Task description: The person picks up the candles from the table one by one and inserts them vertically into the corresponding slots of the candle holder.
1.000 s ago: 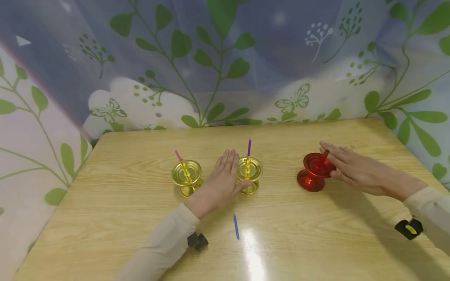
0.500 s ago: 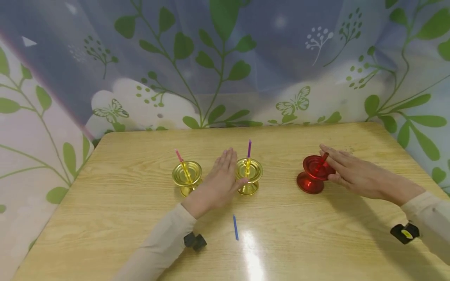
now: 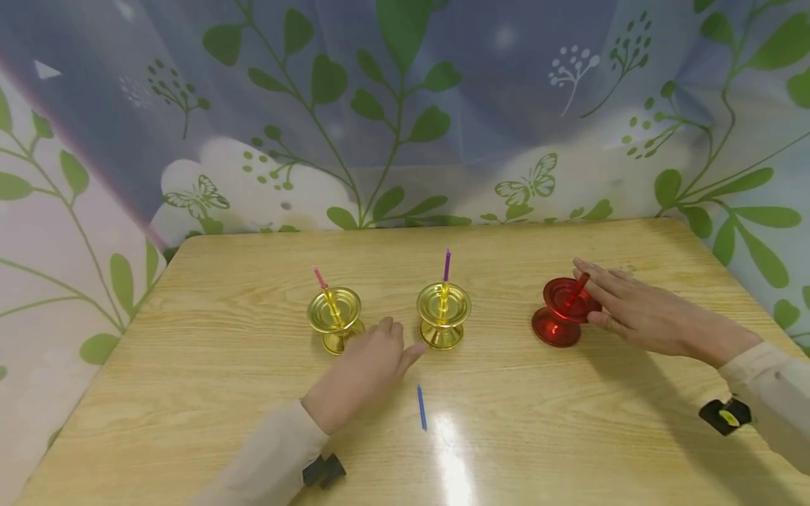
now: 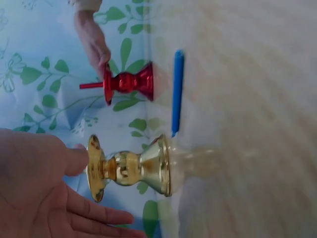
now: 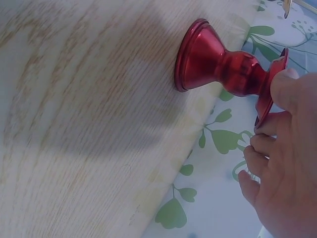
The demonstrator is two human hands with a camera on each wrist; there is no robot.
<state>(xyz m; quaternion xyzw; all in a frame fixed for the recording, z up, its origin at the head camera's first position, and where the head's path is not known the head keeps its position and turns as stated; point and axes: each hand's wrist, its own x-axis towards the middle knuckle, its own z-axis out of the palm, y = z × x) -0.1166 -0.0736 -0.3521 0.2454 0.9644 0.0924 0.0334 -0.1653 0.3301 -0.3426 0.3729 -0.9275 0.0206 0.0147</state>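
Observation:
My left hand (image 3: 363,369) is held low between two gold candle holders, its fingers extended in the left wrist view. The left holder (image 3: 334,313) carries a pink candle (image 3: 320,277). A purple candle (image 3: 447,266) stands in the right gold holder (image 3: 443,330), whose rim appears close to the left thumb. My right hand (image 3: 652,313) touches the dish rim of a red candle holder (image 5: 205,59), thumb and fingers spread beside it. A thin red tube (image 3: 576,290) rises from its dish. The left hand partly hides the left holder's base.
A blue candle (image 3: 422,407) lies on the wooden table (image 3: 221,393) in front of the gold holders. A leaf-and-butterfly patterned cloth (image 3: 354,176) hangs behind and beside the table. Dark devices are strapped at both wrists.
My left hand has drawn back toward the front left, away from the right gold holder, leaving that holder fully visible. The right hand and red holder stay nearly still.

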